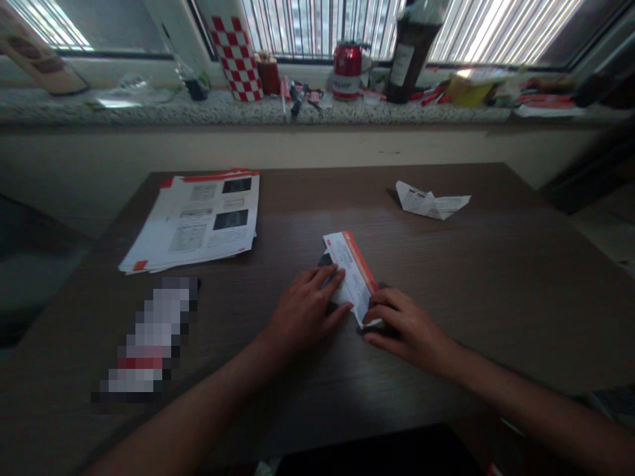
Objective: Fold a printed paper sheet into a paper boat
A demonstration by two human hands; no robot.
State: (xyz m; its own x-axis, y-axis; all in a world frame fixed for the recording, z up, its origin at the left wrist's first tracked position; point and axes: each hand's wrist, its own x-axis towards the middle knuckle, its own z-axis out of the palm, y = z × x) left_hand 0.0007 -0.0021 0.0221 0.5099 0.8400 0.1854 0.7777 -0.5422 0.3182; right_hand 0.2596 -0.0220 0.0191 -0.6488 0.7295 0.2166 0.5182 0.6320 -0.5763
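- Left hand (310, 301): fingers laid loosely across the folded paper (353, 270), not clenched
- Folded paper: on the table (496, 284), between the hands; probably light, stiffer along its folds, easily creased, best taken by its edges
- Right hand (407, 324): fingers bent over the near end; cannot tell whether it pinches
- Checkered container (235, 59), red container (346, 63), dark bottle (415, 49): on the windowsill (163, 114), contents unclear
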